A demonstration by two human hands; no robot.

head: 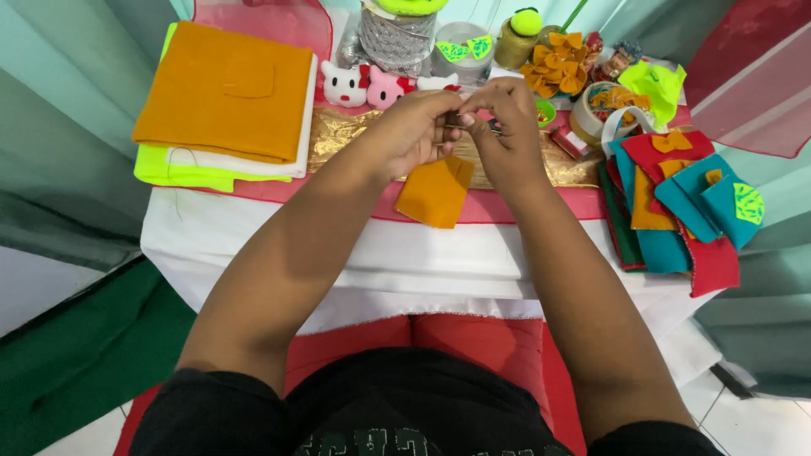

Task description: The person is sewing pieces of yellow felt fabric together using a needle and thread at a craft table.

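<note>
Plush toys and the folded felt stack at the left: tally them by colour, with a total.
White plush: 2
Pink plush: 1
Orange felt: 1
White felt: 1
Yellow-green felt: 1
Total: 6
The second white plush is partly hidden by the left hand.

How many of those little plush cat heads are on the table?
3. A white cat head sits leftmost, a pink one beside it, and another white one is partly hidden behind the hands.
</note>
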